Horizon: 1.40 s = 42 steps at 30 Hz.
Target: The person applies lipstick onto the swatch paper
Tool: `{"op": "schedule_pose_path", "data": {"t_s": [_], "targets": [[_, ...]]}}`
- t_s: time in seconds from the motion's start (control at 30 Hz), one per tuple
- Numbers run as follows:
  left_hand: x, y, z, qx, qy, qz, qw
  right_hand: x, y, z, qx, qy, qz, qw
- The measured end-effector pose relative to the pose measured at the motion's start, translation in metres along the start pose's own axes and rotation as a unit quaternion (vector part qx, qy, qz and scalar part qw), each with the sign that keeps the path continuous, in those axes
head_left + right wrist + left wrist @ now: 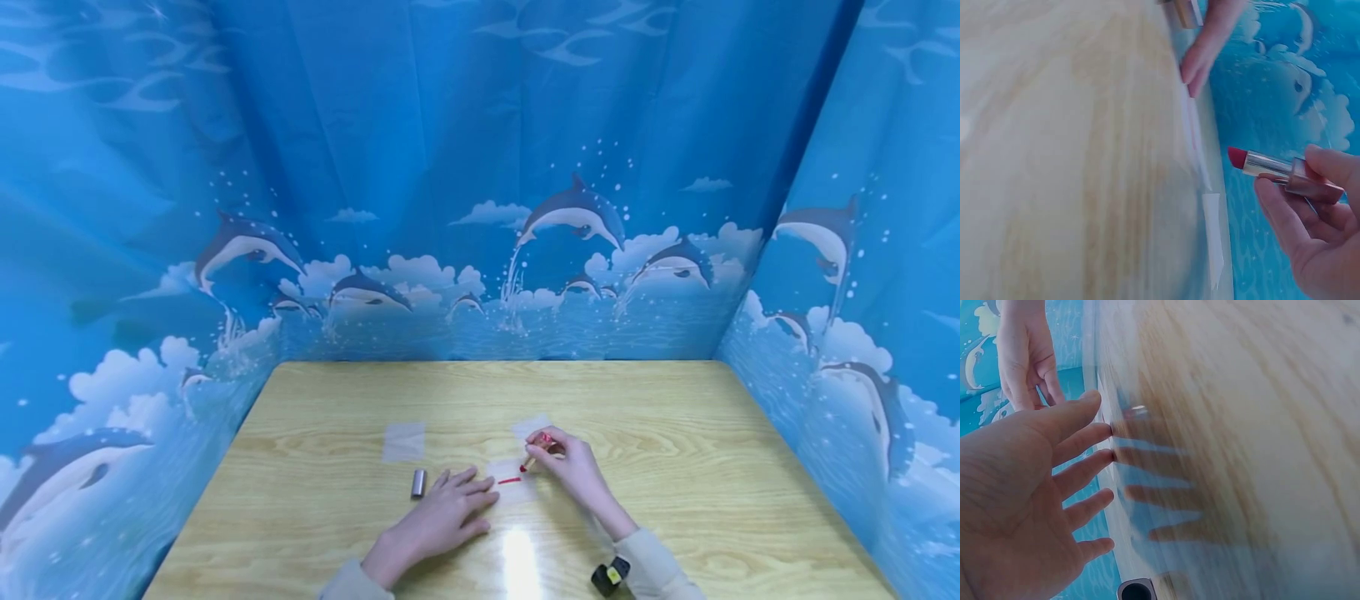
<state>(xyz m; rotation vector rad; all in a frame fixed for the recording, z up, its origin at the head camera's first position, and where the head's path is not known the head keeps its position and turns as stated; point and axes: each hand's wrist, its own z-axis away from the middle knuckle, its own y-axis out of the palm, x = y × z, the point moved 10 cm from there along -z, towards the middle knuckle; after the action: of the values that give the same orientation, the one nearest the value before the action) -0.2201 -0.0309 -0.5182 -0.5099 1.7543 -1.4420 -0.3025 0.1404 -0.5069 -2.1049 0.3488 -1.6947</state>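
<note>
My right hand [573,473] pinches an uncapped lipstick [1269,170] between thumb and fingers. Its red tip points toward the table, just beyond a red stroke [509,480] on a thin white sheet [517,493]. In the right wrist view the tip appears apart from the sheet. With fingers spread, my left hand [446,515] lies over the table, its fingertips at the sheet's left edge; the left wrist view shows its palm and straight fingers holding nothing. Left of that hand, the silvery lipstick cap [418,484] rests on the table, its hollow end visible in the left wrist view.
Two more white sheets lie on the wood-grain table [300,508]: a left sheet [403,442] and a far sheet [529,425] partly behind my right hand. A blue dolphin-print curtain [420,167] surrounds the table's back and sides. A black device [609,577] sits on my right wrist.
</note>
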Motion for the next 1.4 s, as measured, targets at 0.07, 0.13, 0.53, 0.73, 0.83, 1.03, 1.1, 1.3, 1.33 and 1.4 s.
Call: {"op": "schedule_pose_path", "data": {"t_s": [0.07,0.13,0.53,0.73,0.83,1.03,1.1,1.3,1.33,1.4], "targets": [[0.000,-0.001,0.000,-0.002,0.002,-0.002,1.0000,-0.004,-0.005,0.000,-0.011,0.020,-0.034,0.999],[-0.001,-0.001,0.000,-0.003,0.003,-0.003,1.0000,-0.010,-0.007,-0.001,-0.014,0.051,-0.080,0.995],[-0.001,-0.003,0.000,-0.005,0.006,-0.005,1.0000,-0.023,-0.019,0.003,-0.050,0.096,-0.214,0.971],[0.000,-0.002,-0.001,-0.003,0.003,-0.002,1.0000,-0.024,-0.024,0.004,-0.065,0.097,-0.223,0.968],[0.001,-0.002,-0.001,-0.002,-0.002,-0.001,1.0000,-0.025,-0.025,0.005,-0.067,0.101,-0.226,0.967],[0.003,-0.002,-0.001,-0.003,-0.012,0.007,0.9999,-0.027,-0.026,0.006,-0.068,0.108,-0.233,0.964],[0.004,-0.003,0.000,-0.005,-0.014,0.009,0.9999,-0.028,-0.025,0.006,-0.068,0.110,-0.235,0.963],[0.007,-0.007,0.000,-0.012,-0.018,0.000,0.9998,-0.029,-0.025,0.008,-0.068,0.112,-0.235,0.963],[0.008,-0.007,-0.001,-0.013,-0.018,-0.002,0.9997,-0.029,-0.026,0.008,-0.068,0.112,-0.234,0.963],[0.010,-0.008,-0.002,-0.015,-0.022,-0.001,0.9997,-0.029,-0.026,0.008,-0.068,0.112,-0.229,0.965]]}}
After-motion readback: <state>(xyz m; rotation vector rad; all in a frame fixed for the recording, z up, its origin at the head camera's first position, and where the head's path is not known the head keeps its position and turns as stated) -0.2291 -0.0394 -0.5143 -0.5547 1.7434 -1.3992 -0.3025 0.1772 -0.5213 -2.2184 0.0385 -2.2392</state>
